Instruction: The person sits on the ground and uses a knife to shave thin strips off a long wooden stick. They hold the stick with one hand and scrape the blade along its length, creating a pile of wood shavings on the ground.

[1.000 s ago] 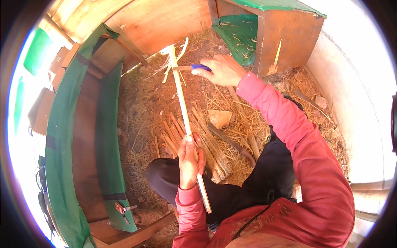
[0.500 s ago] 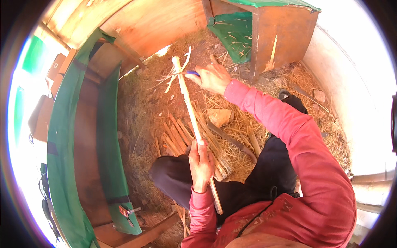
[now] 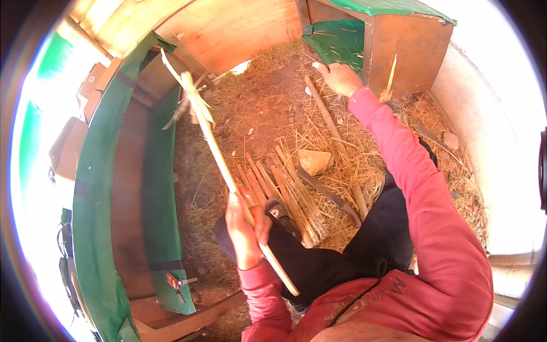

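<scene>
My left hand [image 3: 246, 231] is closed round a long, pale peeled stick [image 3: 212, 142], which slants up and left. Curled shavings [image 3: 198, 108] still hang from the stick's far end. Its near end crosses over my lap. My right hand [image 3: 340, 80] is out at the upper right, apart from the stick, its fingers curled in. The blue-handled knife seen in it a moment earlier is hidden from view now.
Split sticks [image 3: 285, 194] lie in a pile on straw by my shoe [image 3: 278, 211], with a stone [image 3: 315, 162] and a dark branch [image 3: 327, 194] beside them. A green-covered wooden shelf [image 3: 91, 228] stands left, a wooden box [image 3: 407, 54] upper right. A red-handled tool [image 3: 175, 282] rests lower left.
My right hand has swung off the stick, away to the right. My left hand has shifted left, tilting the stick's far end further left. The view has shifted slightly.
</scene>
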Demonstrator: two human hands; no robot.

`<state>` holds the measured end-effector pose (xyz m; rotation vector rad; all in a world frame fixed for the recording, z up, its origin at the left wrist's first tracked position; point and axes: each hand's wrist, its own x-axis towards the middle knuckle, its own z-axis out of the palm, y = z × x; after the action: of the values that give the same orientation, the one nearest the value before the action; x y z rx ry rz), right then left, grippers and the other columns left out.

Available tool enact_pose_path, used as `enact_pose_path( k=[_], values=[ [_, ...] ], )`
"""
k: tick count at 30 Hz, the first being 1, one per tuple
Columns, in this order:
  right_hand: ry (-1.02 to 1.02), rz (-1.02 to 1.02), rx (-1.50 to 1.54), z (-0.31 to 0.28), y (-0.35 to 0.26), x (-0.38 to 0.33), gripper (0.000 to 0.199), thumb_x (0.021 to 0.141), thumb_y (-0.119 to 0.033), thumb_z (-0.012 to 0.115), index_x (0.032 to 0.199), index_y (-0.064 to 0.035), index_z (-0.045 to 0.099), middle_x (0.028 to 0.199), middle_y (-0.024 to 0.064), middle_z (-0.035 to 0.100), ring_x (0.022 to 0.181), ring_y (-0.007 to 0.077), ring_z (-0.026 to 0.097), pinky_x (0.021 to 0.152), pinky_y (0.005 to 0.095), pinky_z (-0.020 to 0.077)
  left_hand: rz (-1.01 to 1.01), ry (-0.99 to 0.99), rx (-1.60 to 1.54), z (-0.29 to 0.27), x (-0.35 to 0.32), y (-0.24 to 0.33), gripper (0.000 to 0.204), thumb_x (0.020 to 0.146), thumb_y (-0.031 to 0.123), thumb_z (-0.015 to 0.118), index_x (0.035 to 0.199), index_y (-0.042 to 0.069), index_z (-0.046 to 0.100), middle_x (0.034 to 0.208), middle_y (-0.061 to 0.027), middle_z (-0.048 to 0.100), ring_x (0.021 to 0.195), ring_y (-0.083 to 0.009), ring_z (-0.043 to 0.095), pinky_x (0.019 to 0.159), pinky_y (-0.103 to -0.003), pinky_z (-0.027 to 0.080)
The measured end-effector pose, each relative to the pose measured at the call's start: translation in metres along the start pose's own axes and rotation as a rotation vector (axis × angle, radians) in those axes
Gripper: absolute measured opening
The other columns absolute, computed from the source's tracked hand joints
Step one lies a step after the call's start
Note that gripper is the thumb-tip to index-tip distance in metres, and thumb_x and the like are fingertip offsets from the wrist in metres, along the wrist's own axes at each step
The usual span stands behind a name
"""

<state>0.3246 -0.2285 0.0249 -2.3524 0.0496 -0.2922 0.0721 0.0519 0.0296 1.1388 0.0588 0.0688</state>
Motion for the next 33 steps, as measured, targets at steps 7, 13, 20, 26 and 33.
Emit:
enact_pose_path(
  k=[7, 13, 20, 26, 33],
  values=[
    [-0.048, -0.311, 0.812, -0.002, -0.030, -0.025, 0.031, 0.089, -0.038, 0.068, 0.098, -0.0086, 0.063, 0.066, -0.0038, 0.051, 0.055, 0.0063, 0.052, 0.048, 0.0245, 0.0450, 0.086, -0.173, 0.423, 0.021, 0.035, 0.001, 0.025, 0.105, 0.030, 0.036, 0.099, 0.009, 0.048, 0.047, 0.0012, 0.039, 0.033, -0.0056, 0.032, 0.031, -0.020, 0.028],
    [0.084, -0.497, 0.846, -0.009, -0.047, -0.041, 0.026, 0.084, -0.021, 0.076, 0.104, -0.0089, 0.064, 0.075, -0.0053, 0.059, 0.054, 0.0027, 0.048, 0.044, 0.0199, 0.0374, 0.034, -0.266, 0.525, 0.023, 0.037, -0.057, 0.025, 0.105, 0.030, 0.038, 0.099, 0.008, 0.048, 0.050, 0.0030, 0.040, 0.036, -0.0043, 0.033, 0.032, -0.021, 0.027],
    [0.120, -0.421, 0.851, -0.006, -0.044, -0.039, 0.021, 0.087, -0.019, 0.070, 0.076, -0.0019, 0.065, 0.072, 0.0041, 0.067, 0.068, 0.0108, 0.059, 0.066, 0.0307, 0.0474, -0.002, -0.281, 0.589, 0.028, 0.030, -0.072, 0.028, 0.104, 0.034, 0.040, 0.096, 0.008, 0.049, 0.050, 0.0051, 0.038, 0.036, -0.0027, 0.031, 0.033, -0.020, 0.023],
    [0.208, -0.333, 0.917, -0.004, -0.019, -0.011, 0.012, 0.087, -0.011, 0.068, 0.079, -0.0022, 0.066, 0.069, 0.0022, 0.064, 0.055, 0.0067, 0.051, 0.047, 0.0243, 0.0375, -0.078, -0.281, 0.612, 0.035, 0.029, -0.075, 0.029, 0.104, 0.033, 0.039, 0.093, 0.008, 0.050, 0.050, 0.0042, 0.040, 0.042, -0.0038, 0.035, 0.041, -0.022, 0.027],
    [0.977, 0.009, 1.137, -0.101, 0.075, 0.053, 0.014, 0.086, -0.012, 0.064, 0.078, -0.0004, 0.065, 0.062, 0.0048, 0.061, 0.044, 0.0117, 0.048, 0.040, 0.0293, 0.0359, -0.190, -0.109, 0.441, -0.001, 0.010, -0.082, 0.025, 0.103, 0.029, 0.044, 0.089, 0.010, 0.051, 0.051, 0.0071, 0.039, 0.038, -0.0031, 0.033, 0.035, -0.020, 0.023]
  ],
)
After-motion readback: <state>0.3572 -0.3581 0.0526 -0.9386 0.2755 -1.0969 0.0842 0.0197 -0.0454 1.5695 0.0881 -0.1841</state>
